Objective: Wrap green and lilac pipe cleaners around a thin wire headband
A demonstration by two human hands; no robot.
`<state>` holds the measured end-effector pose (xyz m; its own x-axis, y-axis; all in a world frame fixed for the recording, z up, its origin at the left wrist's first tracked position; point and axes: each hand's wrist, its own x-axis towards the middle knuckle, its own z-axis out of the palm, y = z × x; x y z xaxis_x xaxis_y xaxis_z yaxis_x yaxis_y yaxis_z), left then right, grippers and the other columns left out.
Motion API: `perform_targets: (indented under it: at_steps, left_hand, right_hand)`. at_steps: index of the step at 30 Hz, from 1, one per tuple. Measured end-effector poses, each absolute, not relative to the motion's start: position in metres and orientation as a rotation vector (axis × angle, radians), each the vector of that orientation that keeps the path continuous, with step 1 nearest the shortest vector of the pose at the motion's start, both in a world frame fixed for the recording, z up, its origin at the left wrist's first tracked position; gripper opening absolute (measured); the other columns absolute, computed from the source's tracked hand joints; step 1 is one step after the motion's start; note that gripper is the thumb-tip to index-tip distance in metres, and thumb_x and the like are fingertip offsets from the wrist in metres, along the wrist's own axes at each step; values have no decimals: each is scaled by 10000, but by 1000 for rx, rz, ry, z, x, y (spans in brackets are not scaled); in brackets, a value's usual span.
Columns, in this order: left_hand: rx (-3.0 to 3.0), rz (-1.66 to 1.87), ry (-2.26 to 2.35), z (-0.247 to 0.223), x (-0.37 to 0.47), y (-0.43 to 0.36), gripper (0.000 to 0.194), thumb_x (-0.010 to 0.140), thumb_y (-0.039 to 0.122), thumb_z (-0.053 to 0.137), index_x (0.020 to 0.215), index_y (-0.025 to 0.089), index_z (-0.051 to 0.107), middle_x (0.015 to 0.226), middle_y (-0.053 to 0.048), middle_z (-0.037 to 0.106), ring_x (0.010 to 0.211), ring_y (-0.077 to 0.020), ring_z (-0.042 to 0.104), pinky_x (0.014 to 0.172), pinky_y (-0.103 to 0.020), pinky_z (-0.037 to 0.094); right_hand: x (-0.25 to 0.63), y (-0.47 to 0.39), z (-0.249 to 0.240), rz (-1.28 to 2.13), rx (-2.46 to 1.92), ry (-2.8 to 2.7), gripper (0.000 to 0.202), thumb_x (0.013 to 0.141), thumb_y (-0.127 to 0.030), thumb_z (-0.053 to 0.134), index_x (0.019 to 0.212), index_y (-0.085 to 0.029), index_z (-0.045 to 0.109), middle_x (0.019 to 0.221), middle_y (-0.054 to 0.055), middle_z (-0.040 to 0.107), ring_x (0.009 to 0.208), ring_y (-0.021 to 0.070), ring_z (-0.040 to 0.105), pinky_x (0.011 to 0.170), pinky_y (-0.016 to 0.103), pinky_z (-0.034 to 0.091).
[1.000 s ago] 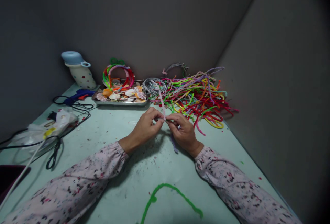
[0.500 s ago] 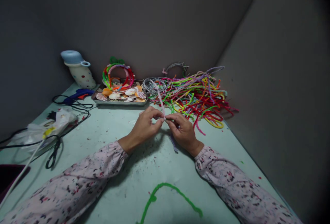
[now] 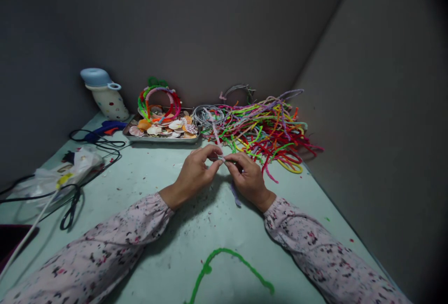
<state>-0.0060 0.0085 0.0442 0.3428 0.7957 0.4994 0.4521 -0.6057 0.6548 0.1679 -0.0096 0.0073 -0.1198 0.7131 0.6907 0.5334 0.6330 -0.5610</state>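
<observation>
Centrally, the left hand [image 3: 196, 169] and right hand [image 3: 250, 180] meet above the bench [image 3: 196, 231], fingers of both clamped on a pale pink pipe cleaner [image 3: 216, 133]. Beyond them lie a tray [image 3: 164, 140] of shells [image 3: 154, 129] and a heap of coloured pipe cleaners [image 3: 266, 124].

Slight finger change at the pink strand [image 3: 216, 135].
Left hand [image 3: 195, 173] index finger now arches a touch higher than a second ago, covering more of the strand's lower end; view drifts slightly, so bottle [image 3: 109, 102] and tray [image 3: 161, 140] sit further left.
</observation>
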Motion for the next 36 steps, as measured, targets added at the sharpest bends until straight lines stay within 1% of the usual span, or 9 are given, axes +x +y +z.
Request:
perform_targets:
  at_steps: [5,11,19,28,36]
  left_hand:
    - [2279,1175,1064,40,-7,11,119,846,190,634,956,193,679,924,-32,728,861,-163,653,805,-308,495]
    - [2324,1166,1092,40,-7,11,153,843,194,652,986,189,705,903,-37,735,851,-176,657,800,-324,494]
    - [2313,1120,1102,42,-7,10,168,844,172,630,992,197,706,904,-37,731,844,-175,654,798,-326,508]
    - [2324,1093,1106,46,-6,8,174,848,172,625,1001,196,704,898,-47,725,835,-173,648,796,-331,512]
    - [2376,1067,1116,46,-6,9,172,843,165,621,994,185,700,895,-47,726,840,-182,650,793,-330,506]
  right_hand:
    - [167,-9,7,192,-1018,-1780,118,912,-199,560,993,-221,643,899,37,658,786,161,595,689,295,496]
    - [168,-9,5,197,-1033,-1784,102,916,-209,560,979,-217,639,900,36,654,781,159,590,689,294,489]
    - [169,-9,6,170,-1020,-1810,88,901,-215,574,974,-207,622,881,40,640,705,141,567,622,275,475]
    - [169,-9,4,43,-1024,-1835,98,906,-201,551,986,-211,607,884,49,656,757,159,607,653,292,498]
    - [170,-9,2,-6,-1028,-1849,100,899,-191,558,991,-211,591,891,44,659,688,138,591,637,274,503]
